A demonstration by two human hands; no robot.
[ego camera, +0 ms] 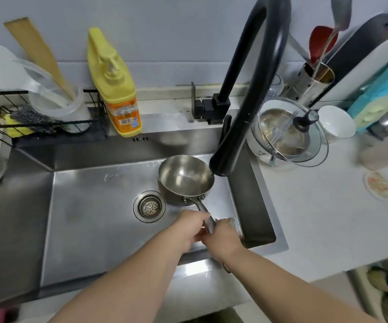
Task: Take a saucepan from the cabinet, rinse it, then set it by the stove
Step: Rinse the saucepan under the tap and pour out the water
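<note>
With both hands, left hand (189,227) and right hand (223,236), clasping its handle, we hold the small round steel saucepan (185,177) in the steel sink (90,229) beneath the black faucet (253,89); rinsing next requires water.

Both hands, left hand (189,229) and right hand (221,238), grip the saucepan (186,178) handle inside the sink (90,206), pan under the faucet (253,89) spout.

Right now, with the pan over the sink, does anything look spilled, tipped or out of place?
Nothing stands out. The small stainless steel saucepan sits upright in the steel sink beside the black faucet spout, both hands, left hand and right hand, on its handle. The yellow dish soap bottle stands upright behind the sink.
</note>
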